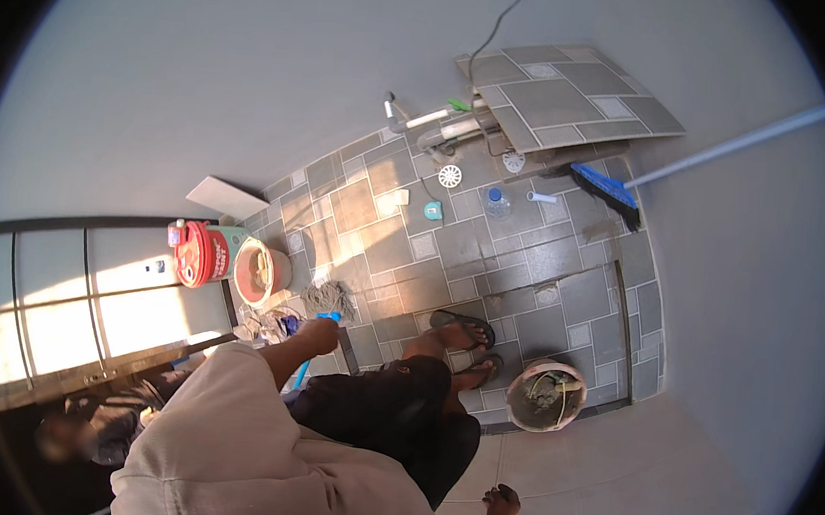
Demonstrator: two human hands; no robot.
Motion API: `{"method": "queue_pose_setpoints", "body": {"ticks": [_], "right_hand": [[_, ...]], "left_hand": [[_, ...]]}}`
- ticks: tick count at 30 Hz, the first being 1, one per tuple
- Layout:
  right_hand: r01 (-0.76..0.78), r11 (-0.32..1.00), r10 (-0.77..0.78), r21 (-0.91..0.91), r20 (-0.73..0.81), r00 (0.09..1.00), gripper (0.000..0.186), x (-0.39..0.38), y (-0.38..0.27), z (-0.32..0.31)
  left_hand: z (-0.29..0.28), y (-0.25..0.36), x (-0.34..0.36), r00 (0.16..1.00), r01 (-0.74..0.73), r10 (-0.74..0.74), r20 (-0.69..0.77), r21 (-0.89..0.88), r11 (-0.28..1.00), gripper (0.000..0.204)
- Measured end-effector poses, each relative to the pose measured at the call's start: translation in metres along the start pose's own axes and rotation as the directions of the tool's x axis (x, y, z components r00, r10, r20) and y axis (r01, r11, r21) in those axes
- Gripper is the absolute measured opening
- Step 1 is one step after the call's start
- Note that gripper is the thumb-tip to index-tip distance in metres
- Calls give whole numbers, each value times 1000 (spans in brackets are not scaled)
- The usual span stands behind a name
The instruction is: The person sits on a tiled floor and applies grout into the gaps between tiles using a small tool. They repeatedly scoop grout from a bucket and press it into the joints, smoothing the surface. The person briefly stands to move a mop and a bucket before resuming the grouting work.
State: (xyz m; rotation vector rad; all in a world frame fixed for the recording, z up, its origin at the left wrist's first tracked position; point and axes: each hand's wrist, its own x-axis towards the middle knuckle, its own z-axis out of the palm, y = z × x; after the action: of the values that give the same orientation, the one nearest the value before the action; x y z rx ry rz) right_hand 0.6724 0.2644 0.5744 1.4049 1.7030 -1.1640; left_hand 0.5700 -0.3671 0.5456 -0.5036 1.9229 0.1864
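Observation:
My left hand (319, 336) is closed around the blue handle of a mop (328, 300). The mop's grey string head rests on the tiled floor just beyond my fist. My right hand (501, 501) hangs low by my side over pale floor tiles, its fingers curled. Something dark shows at its fingertips, too small to make out. Nearest to that hand is a bucket (522, 415) of wet grey mortar, with a tool's handle leaning inside it.
A red paint bucket (207, 256) and a pinkish bucket (279, 273) stand by the left doorway, where another person (124, 424) is. A water bottle (497, 202), tape measure (433, 211) and round drain cover (450, 176) lie ahead. A blue broom (608, 186) leans right, near large tile panels (574, 93).

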Motion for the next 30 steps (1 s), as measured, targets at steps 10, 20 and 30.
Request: {"method": "queue_pose_setpoints", "body": {"ticks": [10, 20, 30], "right_hand": [[179, 910, -113, -373, 192, 975, 47, 20, -182, 19], [445, 645, -445, -622, 167, 880, 75, -18, -355, 109], [861, -149, -359, -487, 837, 412, 73, -139, -347, 536]], "left_hand": [[253, -121, -190, 990, -131, 131, -57, 3, 991, 29], [277, -108, -221, 868, 168, -495, 45, -964, 208, 34], [316, -82, -194, 848, 136, -487, 211, -973, -185, 37]]}}
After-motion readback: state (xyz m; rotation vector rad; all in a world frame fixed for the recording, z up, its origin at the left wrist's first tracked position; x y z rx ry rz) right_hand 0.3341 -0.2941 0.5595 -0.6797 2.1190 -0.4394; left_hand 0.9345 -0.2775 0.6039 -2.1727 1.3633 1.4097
